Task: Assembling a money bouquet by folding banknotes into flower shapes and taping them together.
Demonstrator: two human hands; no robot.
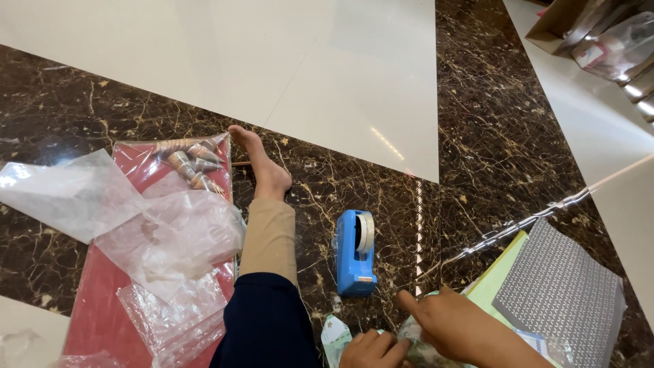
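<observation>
The floor (490, 136) fills the view: dark brown veined marble with large cream tiles set into it, far and to the right. On the left lies a long red sheet (102, 300), near to far, with clear plastic bags (163, 245) crumpled over it and some brown cone-shaped pieces (191, 163) in a bag at its far end. A leg (269, 238) in a tan trouser stretches out along the sheet's right edge, the bare foot (262, 163) at the far end, touching the sheet's corner. A dark blue cloth (266, 320) covers the near part of the leg.

At near right a grey patterned box (562, 293) rests on a pale green sheet (497, 279). A strip of clear film (518, 228) runs from there to the far right. A cardboard box (552, 27) with plastic packets sits at the far right corner.

A blue tape dispenser (355, 252) stands on the marble just right of the leg, roll at its far end.

The right hand (463, 327) and left hand (371, 351) are at the near edge, close together, both on a small wrapped packet (415, 341) with pale green and patterned paper, near of the dispenser. The right grip is curled over the packet, forefinger stretched left along its top. The left grip is closed, pinching the packet's left end.
</observation>
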